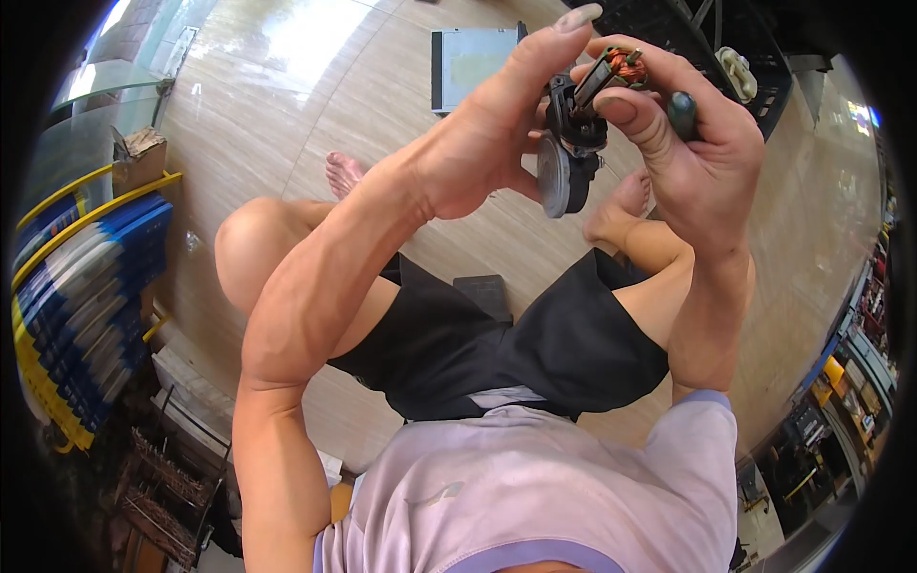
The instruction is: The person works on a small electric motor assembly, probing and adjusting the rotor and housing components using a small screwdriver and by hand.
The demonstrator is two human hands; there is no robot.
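Observation:
Both hands are raised at the top of the view, close together. My left hand [487, 143] is closed around a dark device [570, 172] with a round grey disc on its lower end. My right hand [702, 153] pinches a small motor part with copper windings [626, 67] at the upper end of the device, its thumb on the near side. A dark green rounded handle or tip [682, 116] sticks out between the fingers of my right hand. Whether the motor part touches the device's inside cannot be made out.
A flat silver box [473, 69] lies on the tiled floor [287, 124] ahead. A small black object [484, 296] lies between the legs. At left stands a yellow rack [105, 181] of blue packets with a cardboard box [139, 159]. A black crate [772, 105] is at upper right.

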